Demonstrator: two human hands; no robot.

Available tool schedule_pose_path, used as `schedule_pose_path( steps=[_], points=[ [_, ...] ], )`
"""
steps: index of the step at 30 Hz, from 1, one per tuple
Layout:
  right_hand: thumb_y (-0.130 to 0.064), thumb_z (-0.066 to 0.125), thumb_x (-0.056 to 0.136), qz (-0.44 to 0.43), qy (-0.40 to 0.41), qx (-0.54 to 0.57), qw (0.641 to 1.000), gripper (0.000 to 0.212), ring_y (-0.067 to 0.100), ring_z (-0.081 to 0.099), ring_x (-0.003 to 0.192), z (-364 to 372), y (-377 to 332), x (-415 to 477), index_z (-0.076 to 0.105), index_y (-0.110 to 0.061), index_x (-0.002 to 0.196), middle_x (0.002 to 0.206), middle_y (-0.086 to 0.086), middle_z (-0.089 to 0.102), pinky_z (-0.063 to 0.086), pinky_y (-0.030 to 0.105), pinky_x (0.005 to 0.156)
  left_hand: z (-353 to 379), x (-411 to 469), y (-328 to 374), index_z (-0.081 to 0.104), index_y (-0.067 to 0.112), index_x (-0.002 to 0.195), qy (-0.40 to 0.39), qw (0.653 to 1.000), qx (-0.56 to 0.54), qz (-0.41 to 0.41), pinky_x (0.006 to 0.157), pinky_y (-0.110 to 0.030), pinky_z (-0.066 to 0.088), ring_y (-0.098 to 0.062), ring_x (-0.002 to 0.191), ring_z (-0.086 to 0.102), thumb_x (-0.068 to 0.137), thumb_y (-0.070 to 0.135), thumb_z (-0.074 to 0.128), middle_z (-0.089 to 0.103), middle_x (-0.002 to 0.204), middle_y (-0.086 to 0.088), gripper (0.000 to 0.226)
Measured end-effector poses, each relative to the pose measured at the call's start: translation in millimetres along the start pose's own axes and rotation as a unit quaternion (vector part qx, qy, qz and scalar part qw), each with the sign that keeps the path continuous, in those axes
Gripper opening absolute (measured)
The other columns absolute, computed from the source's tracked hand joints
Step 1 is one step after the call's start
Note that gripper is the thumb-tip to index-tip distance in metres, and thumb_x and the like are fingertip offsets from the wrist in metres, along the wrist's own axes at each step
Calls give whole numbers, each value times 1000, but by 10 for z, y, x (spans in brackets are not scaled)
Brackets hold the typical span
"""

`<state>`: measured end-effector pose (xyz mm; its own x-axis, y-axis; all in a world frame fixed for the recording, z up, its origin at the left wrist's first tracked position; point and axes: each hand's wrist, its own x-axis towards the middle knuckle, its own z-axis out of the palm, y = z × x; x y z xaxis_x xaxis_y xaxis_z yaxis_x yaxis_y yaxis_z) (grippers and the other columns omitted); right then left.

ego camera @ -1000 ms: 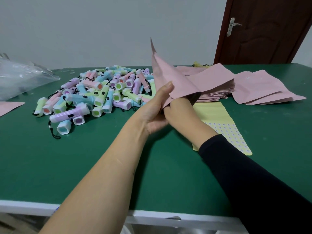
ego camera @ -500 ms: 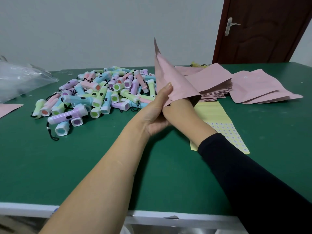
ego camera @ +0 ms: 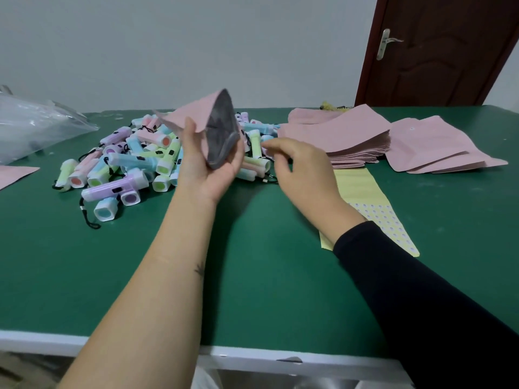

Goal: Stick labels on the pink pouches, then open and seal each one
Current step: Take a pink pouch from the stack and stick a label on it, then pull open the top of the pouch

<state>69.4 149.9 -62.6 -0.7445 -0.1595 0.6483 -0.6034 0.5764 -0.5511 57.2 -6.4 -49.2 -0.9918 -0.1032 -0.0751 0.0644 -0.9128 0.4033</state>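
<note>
Left hand [ego camera: 210, 164] is up over the bench [ego camera: 266, 276], and it's got a pink pouch [ego camera: 193, 113] clamped in its grip. The thumb presses the pink front face and the fingers [ego camera: 239, 148] wrap round the back. The pouch is clear of the bench surface, tilted, with its mouth spread wide, so the grey lining shows plainly, facing the camera.

Right hand [ego camera: 300, 169] hangs just to the right of that, apart from the pouch and holding nothing. Its fingers [ego camera: 271, 148] are loosely curled and point left, above the near edge of the torches [ego camera: 126, 161]. That's a big heap of small pastel torches in pink, blue, green and lilac, with black wrist cords trailing, sprawled across the left half of the bench behind the raised pouch.

Beyond the right hand is a neat stack of pouches [ego camera: 342, 136], lying flat. Just to its right, a looser pile of pouches [ego camera: 438, 147] is fanned out. The yellow label sheet [ego camera: 362, 189] lies in front of the stack, partly under the right forearm and its black sleeve [ego camera: 421, 290], with rows of small round labels showing at its near end.

At far left there's a clear plastic bag [ego camera: 33, 124], and one more lone pouch [ego camera: 14, 175] at the frame edge. A dark wooden door [ego camera: 438, 57] stands at back right.
</note>
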Motion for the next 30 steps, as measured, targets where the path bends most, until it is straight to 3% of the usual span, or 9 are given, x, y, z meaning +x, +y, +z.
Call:
schedule_pose_path(
  steps=[5, 10, 13, 17, 21, 23, 25, 28, 30],
  points=[
    [-7, 44, 94, 86, 4, -89, 992, 36, 24, 62, 106, -48, 218, 77, 70, -20, 115, 112, 1, 72, 50, 37, 88, -48, -34, 195, 53, 8, 138, -8, 994, -109, -3, 65, -41, 61, -35, 99, 64, 83, 51, 70, 59, 131, -18, 72],
    [-18, 48, 96, 92, -132, -204, 966, 33, 28, 47, 119, 61, 377, 181, 66, -25, 123, 118, 6, 67, 47, 39, 91, -38, -61, 216, 52, 5, 137, -27, 992, -125, -16, 67, -40, 61, -36, 103, 62, 85, 53, 68, 56, 133, -20, 72],
    [-24, 53, 96, 58, -191, -193, 961, 30, 29, 41, 121, 201, 330, 250, 66, -23, 123, 124, 2, 65, 44, 40, 96, -25, -63, 219, 53, 5, 136, -31, 991, -130, -26, 65, -40, 61, -37, 101, 63, 85, 54, 67, 57, 131, -19, 72],
    [-28, 53, 96, 49, -198, -155, 966, 33, 31, 45, 120, 502, 157, 428, 59, -23, 128, 119, 10, 63, 46, 44, 95, 2, -70, 211, 53, 5, 137, -48, 990, -131, -29, 68, -41, 61, -37, 102, 62, 86, 55, 65, 59, 127, -20, 72],
    [-20, 43, 98, 59, -268, -153, 949, 43, 32, 49, 120, 883, 2, 640, 43, -21, 141, 138, 16, 50, 44, 43, 101, 35, -82, 217, 53, 2, 135, -85, 983, -159, -41, 69, -46, 61, -40, 108, 59, 87, 55, 65, 57, 129, -21, 72],
    [-21, 39, 100, 50, -272, -199, 940, 51, 29, 37, 138, 1051, -30, 685, 30, -14, 150, 149, 11, 43, 32, 42, 114, 51, -86, 214, 56, -1, 128, -105, 981, -157, -53, 68, -46, 61, -43, 103, 60, 86, 56, 65, 60, 118, -26, 71],
    [-22, 37, 102, 52, -232, -209, 949, 50, 27, 20, 147, 1150, -19, 687, 29, -15, 151, 150, 6, 42, 31, 44, 115, 55, -82, 220, 58, -4, 120, -114, 981, -143, -58, 74, -44, 61, -43, 101, 60, 86, 58, 64, 62, 109, -29, 71],
    [-19, 39, 100, 30, -166, -220, 961, 49, 32, 30, 141, 1166, 30, 640, 33, -25, 147, 149, 2, 42, 35, 45, 111, 56, -76, 224, 57, -3, 122, -106, 983, -136, -57, 80, -43, 57, -41, 105, 59, 86, 59, 63, 61, 112, -28, 72],
    [-21, 47, 96, 66, -154, -197, 966, 45, 35, 42, 132, 1088, 66, 623, 41, -31, 139, 137, 3, 55, 41, 49, 103, 52, -69, 225, 55, 0, 129, -95, 984, -137, -54, 80, -44, 56, -40, 109, 57, 85, 59, 63, 58, 122, -24, 74]
  ],
)
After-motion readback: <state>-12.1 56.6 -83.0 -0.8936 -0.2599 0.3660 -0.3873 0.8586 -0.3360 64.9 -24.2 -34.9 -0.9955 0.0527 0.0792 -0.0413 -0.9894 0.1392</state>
